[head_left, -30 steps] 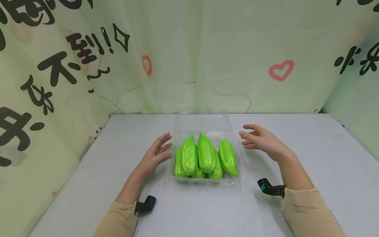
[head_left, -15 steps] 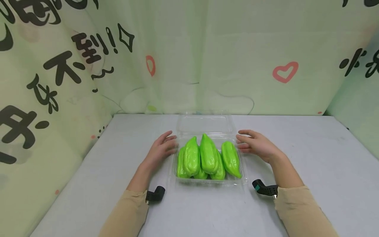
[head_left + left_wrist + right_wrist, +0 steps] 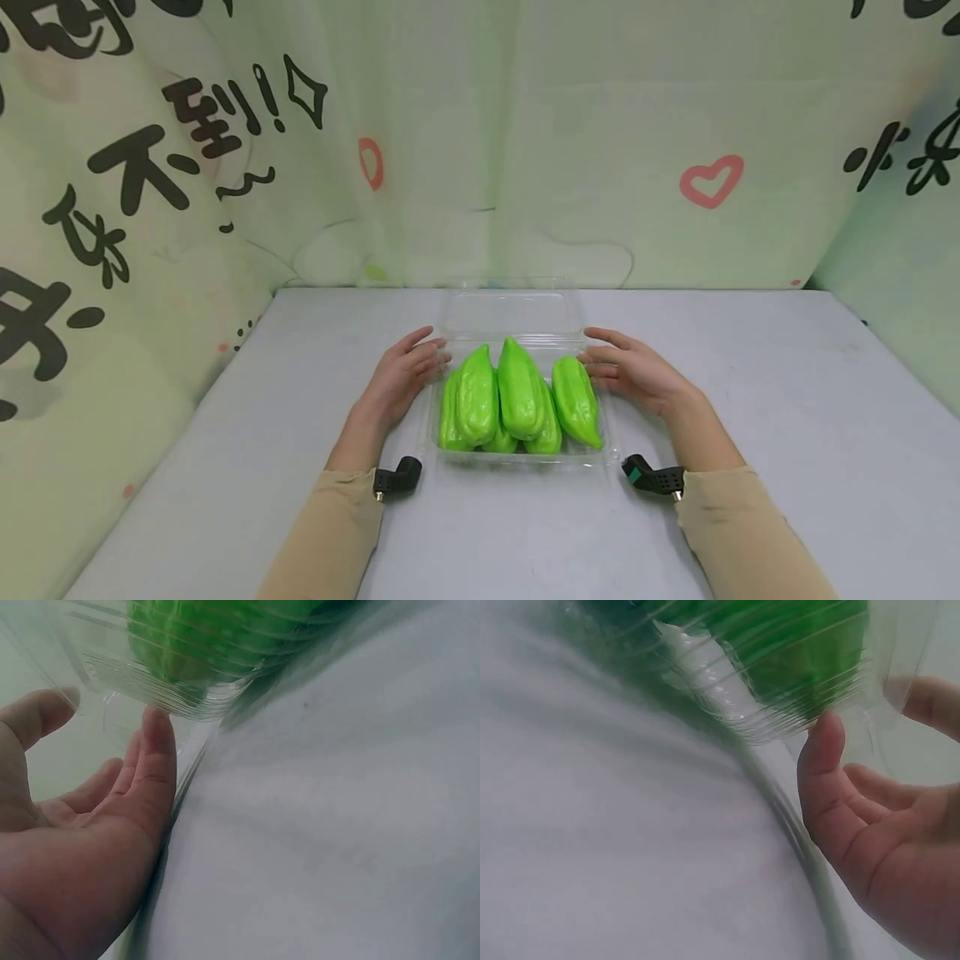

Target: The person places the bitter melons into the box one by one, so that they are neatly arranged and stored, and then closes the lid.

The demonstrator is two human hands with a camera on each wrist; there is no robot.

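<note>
A clear plastic clamshell container [image 3: 517, 459] lies on the table with its lid [image 3: 512, 313] folded back. Several glossy green peppers [image 3: 522, 392] fill it, one [image 3: 576, 400] lying apart on the right. My left hand [image 3: 397, 379] is at the container's left side; in the left wrist view its fingertips are right at the ribbed wall [image 3: 161, 694], thumb and fingers spread. On the opposite side, my right hand [image 3: 641, 375] has its fingers stretched to the right wall [image 3: 795, 724], fingertips against the ribbed plastic in the right wrist view. Neither hand curls round anything.
The white table [image 3: 495, 542] extends on both sides of the container. Behind it hangs a pale green curtain [image 3: 585, 108] with dark lettering and a red heart. Black wrist straps [image 3: 399, 477] sit at both sleeve cuffs.
Both hands have moved inward to the container: the left a little rightward, the right leftward from beside it. The container and peppers stay in place; the view shifts slightly.
</note>
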